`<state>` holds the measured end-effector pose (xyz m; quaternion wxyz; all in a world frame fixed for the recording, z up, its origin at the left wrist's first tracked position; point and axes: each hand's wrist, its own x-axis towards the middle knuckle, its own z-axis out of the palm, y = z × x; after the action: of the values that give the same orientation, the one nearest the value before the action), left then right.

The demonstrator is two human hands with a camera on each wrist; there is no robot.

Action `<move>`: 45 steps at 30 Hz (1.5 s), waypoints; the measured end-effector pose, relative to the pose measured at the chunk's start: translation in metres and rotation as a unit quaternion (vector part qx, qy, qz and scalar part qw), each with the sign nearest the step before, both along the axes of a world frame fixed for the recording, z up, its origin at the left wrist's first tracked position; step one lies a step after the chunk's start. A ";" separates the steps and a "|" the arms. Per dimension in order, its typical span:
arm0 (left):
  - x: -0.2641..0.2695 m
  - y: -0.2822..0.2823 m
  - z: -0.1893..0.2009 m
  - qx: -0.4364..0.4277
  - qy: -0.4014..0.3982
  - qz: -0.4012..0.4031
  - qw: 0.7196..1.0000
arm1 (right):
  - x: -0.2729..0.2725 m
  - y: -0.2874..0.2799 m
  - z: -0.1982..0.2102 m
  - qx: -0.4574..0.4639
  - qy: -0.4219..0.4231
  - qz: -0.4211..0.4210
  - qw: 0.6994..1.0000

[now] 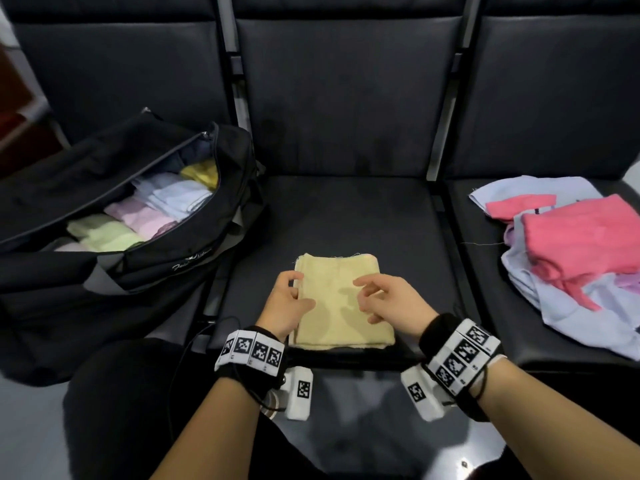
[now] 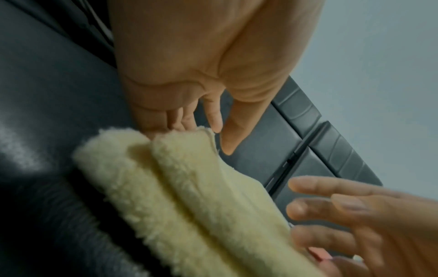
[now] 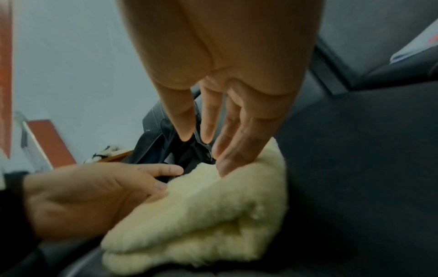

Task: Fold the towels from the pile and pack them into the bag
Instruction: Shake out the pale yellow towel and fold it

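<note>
A folded cream towel (image 1: 337, 317) (image 2: 189, 196) (image 3: 208, 215) lies on the middle seat near its front edge. My left hand (image 1: 294, 292) (image 2: 206, 135) (image 3: 163, 178) holds its left edge, with the lower fingers tucked under the fold and the thumb over the top. My right hand (image 1: 367, 292) (image 3: 208, 146) (image 2: 320, 215) is over the towel's right half, fingers spread and relaxed, and one fingertip touches the cloth. The black bag (image 1: 156, 268) (image 3: 166, 146) stands unzipped on the left seat with several folded towels inside. The pile of pink and pale blue towels (image 1: 581, 237) lies on the right seat.
Dark padded seats (image 1: 346, 209) form a row with upright backrests behind. Metal dividers (image 1: 436, 202) separate the seats. My knee in dark clothing (image 1: 138, 393) is at the lower left, below the bag. A cable runs from my left wristband.
</note>
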<state>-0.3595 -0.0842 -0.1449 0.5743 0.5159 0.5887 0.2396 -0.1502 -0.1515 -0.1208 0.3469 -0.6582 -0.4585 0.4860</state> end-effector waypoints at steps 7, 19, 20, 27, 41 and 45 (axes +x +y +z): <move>0.000 -0.001 -0.001 0.073 0.048 -0.003 0.996 | 0.006 -0.020 -0.010 0.075 -0.142 0.121 0.980; -0.004 -0.006 -0.003 0.159 0.233 -0.022 0.959 | -0.001 -0.034 -0.015 0.130 -0.260 0.233 0.928; -0.004 -0.006 -0.001 0.184 0.251 -0.028 0.950 | -0.002 -0.036 -0.014 0.142 -0.293 0.235 0.916; 0.022 -0.032 0.011 0.260 0.334 -0.251 0.870 | -0.007 -0.043 -0.024 0.087 -0.497 0.287 0.814; 0.024 -0.034 -0.005 0.282 0.414 -0.239 0.831 | 0.020 -0.031 -0.027 0.155 -0.337 0.122 0.920; 0.017 -0.027 -0.008 0.294 0.388 -0.257 0.835 | 0.018 -0.039 -0.033 0.196 -0.445 0.226 0.844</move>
<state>-0.3422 -0.1109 -0.1529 0.1604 0.8438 0.5114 0.0258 -0.1327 -0.1905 -0.1543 0.1083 -0.6000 -0.7855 0.1060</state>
